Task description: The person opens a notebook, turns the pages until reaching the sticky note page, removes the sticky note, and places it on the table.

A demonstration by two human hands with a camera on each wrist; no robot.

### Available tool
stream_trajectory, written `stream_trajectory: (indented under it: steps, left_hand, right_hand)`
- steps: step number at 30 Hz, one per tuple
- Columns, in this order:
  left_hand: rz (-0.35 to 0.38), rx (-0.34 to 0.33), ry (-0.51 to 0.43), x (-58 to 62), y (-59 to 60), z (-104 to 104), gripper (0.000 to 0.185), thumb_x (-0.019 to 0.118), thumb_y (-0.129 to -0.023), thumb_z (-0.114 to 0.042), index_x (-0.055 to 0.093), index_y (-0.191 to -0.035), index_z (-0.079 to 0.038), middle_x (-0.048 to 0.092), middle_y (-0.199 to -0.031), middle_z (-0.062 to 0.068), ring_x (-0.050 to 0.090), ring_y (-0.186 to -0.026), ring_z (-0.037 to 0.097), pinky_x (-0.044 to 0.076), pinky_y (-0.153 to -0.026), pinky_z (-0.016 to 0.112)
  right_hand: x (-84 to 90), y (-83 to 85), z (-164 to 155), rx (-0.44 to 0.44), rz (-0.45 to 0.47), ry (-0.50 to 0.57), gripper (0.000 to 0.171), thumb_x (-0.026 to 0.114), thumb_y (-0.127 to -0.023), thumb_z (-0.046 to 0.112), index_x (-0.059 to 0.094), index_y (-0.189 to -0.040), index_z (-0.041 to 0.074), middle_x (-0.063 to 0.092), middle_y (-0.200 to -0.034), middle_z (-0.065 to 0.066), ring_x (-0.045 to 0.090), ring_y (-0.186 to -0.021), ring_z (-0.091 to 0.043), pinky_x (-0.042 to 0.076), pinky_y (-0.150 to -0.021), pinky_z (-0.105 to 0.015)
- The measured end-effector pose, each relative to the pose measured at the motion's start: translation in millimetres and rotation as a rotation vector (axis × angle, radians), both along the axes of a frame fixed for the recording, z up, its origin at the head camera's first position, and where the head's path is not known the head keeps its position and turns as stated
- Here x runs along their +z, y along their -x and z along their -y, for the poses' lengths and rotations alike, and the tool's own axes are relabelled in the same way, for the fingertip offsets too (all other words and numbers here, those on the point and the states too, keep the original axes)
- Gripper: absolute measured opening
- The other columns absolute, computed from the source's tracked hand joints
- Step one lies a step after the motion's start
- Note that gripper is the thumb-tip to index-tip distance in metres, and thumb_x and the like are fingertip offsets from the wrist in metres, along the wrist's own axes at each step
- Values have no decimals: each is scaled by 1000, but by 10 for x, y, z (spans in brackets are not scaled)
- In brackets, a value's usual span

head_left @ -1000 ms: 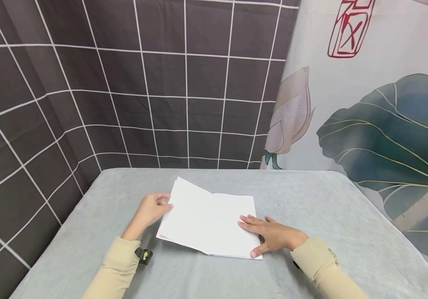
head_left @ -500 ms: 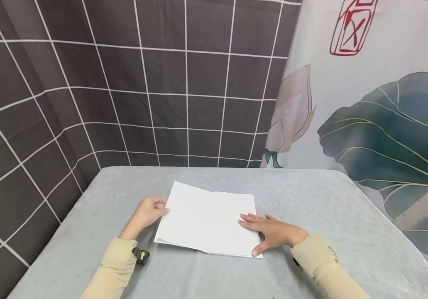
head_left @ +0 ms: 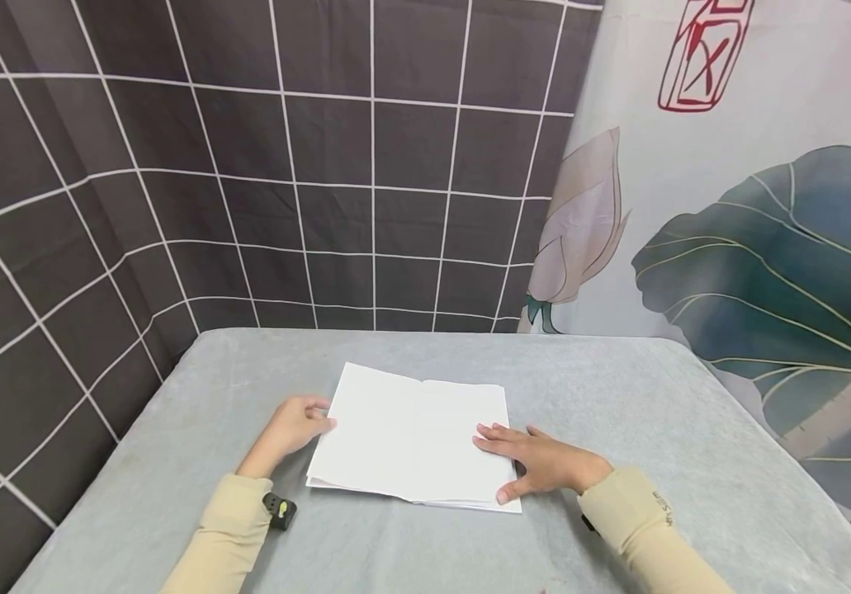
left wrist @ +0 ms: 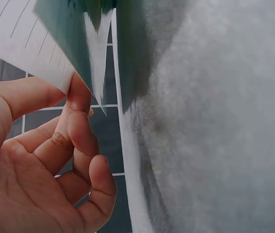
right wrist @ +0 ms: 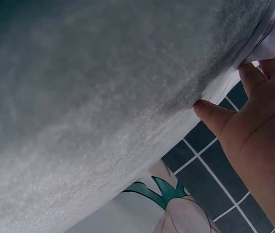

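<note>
While L fingers (left wrist: 79,99) pinch ruled paper (left wrist: 25,43), R fingers (head_left: 498,448) lie spread on rect. wht bk (head_left: 403,433).

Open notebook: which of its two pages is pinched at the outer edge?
The left page: the left hand pinches its outer edge, whereas the right hand rests on the right page.

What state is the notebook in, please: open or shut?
Open: the head view shows the notebook with white pages spread on both sides of a central crease.
</note>
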State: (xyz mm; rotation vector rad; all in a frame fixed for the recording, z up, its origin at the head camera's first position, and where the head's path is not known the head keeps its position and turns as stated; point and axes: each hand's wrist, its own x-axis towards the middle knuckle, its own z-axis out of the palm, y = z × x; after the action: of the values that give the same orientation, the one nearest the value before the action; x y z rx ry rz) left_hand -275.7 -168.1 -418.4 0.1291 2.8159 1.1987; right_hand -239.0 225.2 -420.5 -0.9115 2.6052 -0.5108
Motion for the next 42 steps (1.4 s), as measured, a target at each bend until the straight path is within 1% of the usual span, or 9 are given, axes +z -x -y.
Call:
stream_trajectory:
  steps: [4, 8, 15, 18, 22, 28, 32, 36, 42]
  left_hand:
    - [-2, -1, -3, -31, 11, 10, 41, 67, -85, -15, 60, -119, 6, 70, -89, 12, 65, -83, 22, 51, -78, 43]
    - [-7, 1, -11, -47, 27, 16, 39, 67, -84, -15, 61, -117, 5, 70, -89, 12, 64, -81, 21, 51, -74, 40]
    - [-55, 33, -20, -10, 58, 32, 36, 67, -84, -16, 64, -113, 4, 68, -89, 15, 61, -76, 21, 48, -66, 32]
    - [-67, 48, -24, 6, 67, 41, 35, 67, -85, -18, 65, -113, 2, 67, -92, 15, 60, -78, 21, 47, -67, 31]
    - [-71, 57, -30, 33, 65, 45, 35, 66, -87, -22, 66, -113, 1, 66, -97, 17, 61, -83, 23, 49, -71, 34]
    - [-84, 50, -62, 119, 22, 16, 35, 64, -90, -25, 66, -115, -1, 65, -105, 20, 62, -92, 29, 50, -76, 38]
    - [-118, 31, -81, 184, -7, -13, 35, 62, -91, -25, 65, -116, -1, 66, -108, 21, 61, -99, 32, 51, -81, 42]
    - [-157, 14, -100, 257, -25, -58, 33, 62, -91, -22, 65, -116, -1, 67, -107, 19, 63, -96, 31, 52, -78, 38]
    - [-179, 5, -93, 377, -77, -128, 31, 59, -92, -20, 66, -117, -3, 68, -108, 15, 62, -91, 25, 49, -71, 31]
  right_hand:
    - [0, -1, 2, -8, 3, -1, 88, 68, -76, 54, 37, -148, 14, 28, -158, -7, 25, -144, -34, 14, -109, -67]
    - [6, 0, 2, -8, -5, -11, 84, 65, -80, 54, 38, -148, 14, 29, -157, -7, 25, -144, -34, 15, -108, -68]
    - [28, 12, 8, -11, -5, -6, 79, 63, -84, 53, 38, -148, 13, 29, -157, -8, 25, -145, -34, 15, -108, -69]
    - [27, 21, 10, -10, -6, -5, 78, 62, -85, 53, 38, -148, 13, 30, -157, -8, 26, -144, -34, 15, -108, -69]
    - [18, 30, 11, -11, -1, -5, 78, 62, -85, 54, 39, -147, 13, 30, -157, -7, 26, -144, -34, 15, -108, -69]
    - [4, 45, 12, -9, 10, -6, 79, 60, -85, 56, 38, -148, 14, 29, -157, -7, 25, -145, -34, 14, -108, -69]
    - [1, 45, 12, -8, 8, -7, 79, 60, -85, 57, 38, -148, 14, 29, -157, -7, 25, -145, -34, 14, -108, -69]
    - [6, 42, 11, -6, 6, -1, 79, 61, -85, 56, 39, -147, 13, 30, -157, -7, 26, -144, -34, 14, -107, -69]
    - [10, 36, 12, 6, 5, 8, 77, 61, -86, 53, 39, -147, 11, 30, -157, -9, 25, -144, -36, 16, -107, -69]
